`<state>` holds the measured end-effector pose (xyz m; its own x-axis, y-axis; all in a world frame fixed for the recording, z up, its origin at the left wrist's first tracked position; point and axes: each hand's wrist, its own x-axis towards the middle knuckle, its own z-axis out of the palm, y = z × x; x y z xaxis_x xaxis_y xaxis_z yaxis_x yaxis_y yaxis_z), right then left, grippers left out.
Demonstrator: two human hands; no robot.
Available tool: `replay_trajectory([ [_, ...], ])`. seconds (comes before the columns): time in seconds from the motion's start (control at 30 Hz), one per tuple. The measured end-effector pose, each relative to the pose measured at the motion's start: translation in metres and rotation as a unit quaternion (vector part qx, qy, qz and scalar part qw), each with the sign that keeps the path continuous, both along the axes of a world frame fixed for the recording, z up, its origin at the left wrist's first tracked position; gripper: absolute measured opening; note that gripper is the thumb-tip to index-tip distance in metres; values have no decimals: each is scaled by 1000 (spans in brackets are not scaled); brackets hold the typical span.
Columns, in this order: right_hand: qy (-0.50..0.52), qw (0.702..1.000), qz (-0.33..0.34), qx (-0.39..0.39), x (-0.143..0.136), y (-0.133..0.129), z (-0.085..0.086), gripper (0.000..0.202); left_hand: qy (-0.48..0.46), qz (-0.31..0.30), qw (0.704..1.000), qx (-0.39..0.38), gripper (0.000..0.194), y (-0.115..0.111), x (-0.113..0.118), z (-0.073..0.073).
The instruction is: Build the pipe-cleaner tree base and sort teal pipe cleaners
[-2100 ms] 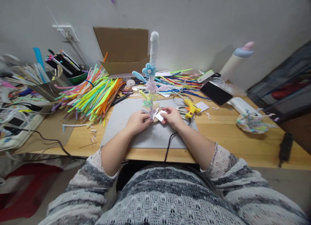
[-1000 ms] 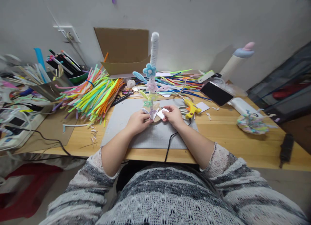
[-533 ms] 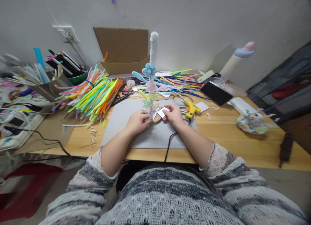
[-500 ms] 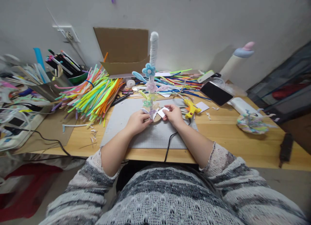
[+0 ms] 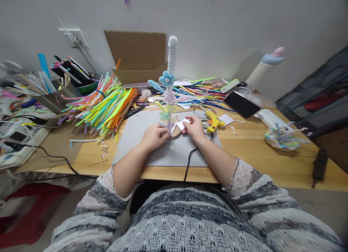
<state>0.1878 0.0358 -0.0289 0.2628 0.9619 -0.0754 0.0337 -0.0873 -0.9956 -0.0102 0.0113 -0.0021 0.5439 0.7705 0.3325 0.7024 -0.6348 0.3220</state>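
A white fuzzy stem (image 5: 172,58) stands upright on a round brown base (image 5: 176,133), over a grey cutting mat (image 5: 136,136). Blue, pink, green and purple fuzzy flowers run down it, among them a blue flower (image 5: 166,78) near its middle. My left hand (image 5: 154,136) has its fingers closed at the stem's foot, on the left edge of the base. Between the thumb and fingers of my right hand (image 5: 193,128) is a small white card (image 5: 183,124), just right of the stem's foot.
A yellow glue gun (image 5: 214,122) lies right of my right hand, its black cable crossing the mat. Behind are loose coloured pipe cleaners (image 5: 201,90) and a phone (image 5: 242,104). A pipe cleaner bundle (image 5: 104,107) lies left; a fuzzy pastel piece (image 5: 282,137) sits right.
My right hand and the white card have shifted very slightly. My left hand and the stem look the same.
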Motion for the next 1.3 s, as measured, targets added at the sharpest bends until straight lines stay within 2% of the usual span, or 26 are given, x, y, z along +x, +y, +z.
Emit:
replay_trajectory([
  [0.47, 26, 998, -38, 43, 3, 0, 2, 30, -3, 8, 1000, -6, 20, -1, 1, 0],
  [0.7, 56, 994, -25, 93, 3, -2, 2, 33, -4, 10, 1000, -11, 19, -2, 2, 2],
  [0.9, -16, 990, 5, 141, 10, -7, -2, 30, -8, 9, 1000, -15, 19, -1, 1, 1],
  [1.07, -117, 971, -7, 209, 14, -10, -3, 18, -12, 1, 1000, -16, 20, -1, 0, 0],
  [1.17, -144, 969, 5, 202, 13, -10, -2, 12, -16, 0, 1000, -12, 20, -1, 0, 0],
  [1.3, -126, 975, 11, 185, 12, -9, -2, 14, -17, -4, 1000, -12, 19, -1, 0, 1],
])
